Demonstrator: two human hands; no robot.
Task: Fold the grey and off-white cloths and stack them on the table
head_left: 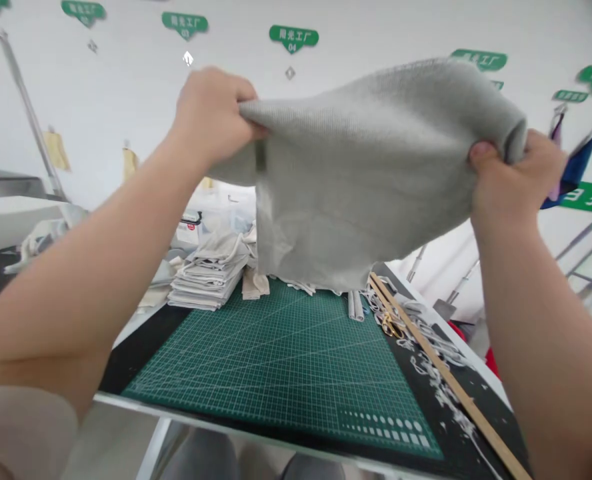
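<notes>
A piece of grey ribbed fabric (366,180) hangs spread in the air between my two hands, above the far part of the green cutting mat (286,360). My left hand (219,113) is closed on its upper left corner, fingers pinched over the edge. On the other side, my right hand (513,173) grips the right edge, thumb in front, and the cloth folds over there. The fabric's lower edge dangles loosely and hides part of what lies behind it.
Left of the mat stands a stack of folded grey cloth (209,273), with a clear plastic bin (231,210) behind. A long wooden ruler (446,373) runs along the right side. Gold-handled scissors (391,325) and fabric scraps (443,393) lie beside it.
</notes>
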